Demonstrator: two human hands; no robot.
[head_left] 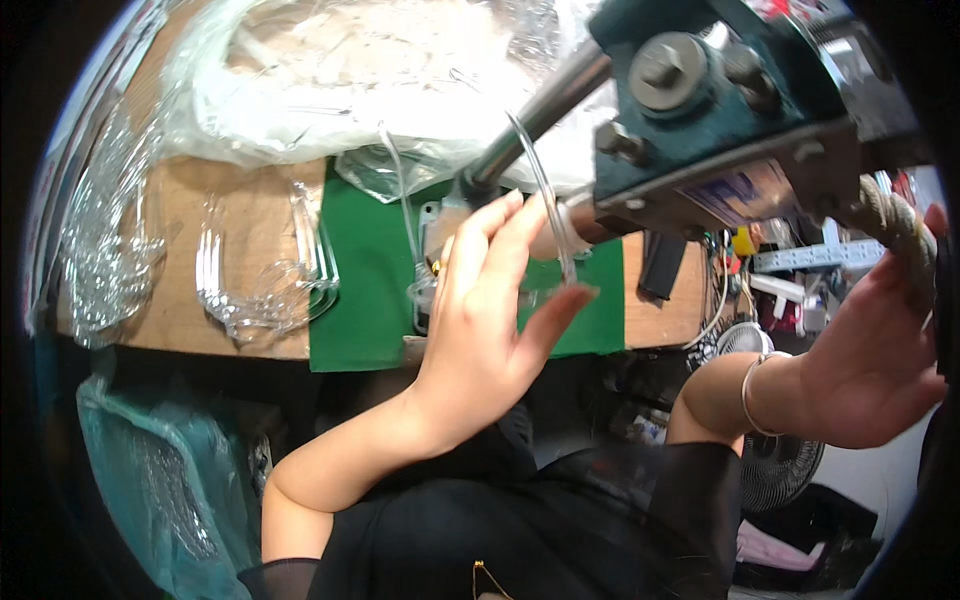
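My left hand (475, 305) is at the foot of a dark green hand press (720, 110), closed on a clear eyeglass frame (548, 190). Both long temples of the frame point away from me, one on each side of my fingers. Its front is partly hidden by my hand, at the metal base under the press ram. At the far right my right hand (870, 345) is closed around the rope-wrapped lever (890, 215) of the press; some of its fingers are hidden or cut off by the picture's rim.
A green mat (355, 320) covers part of the wooden table (180, 320). Stacked clear frames (265, 295) lie left of it, with a plastic-wrapped bundle (105, 240) farther left. A large plastic bag (330, 110) spreads behind. A teal lined bin (150, 470) stands lower left; a fan (785, 465) lower right.
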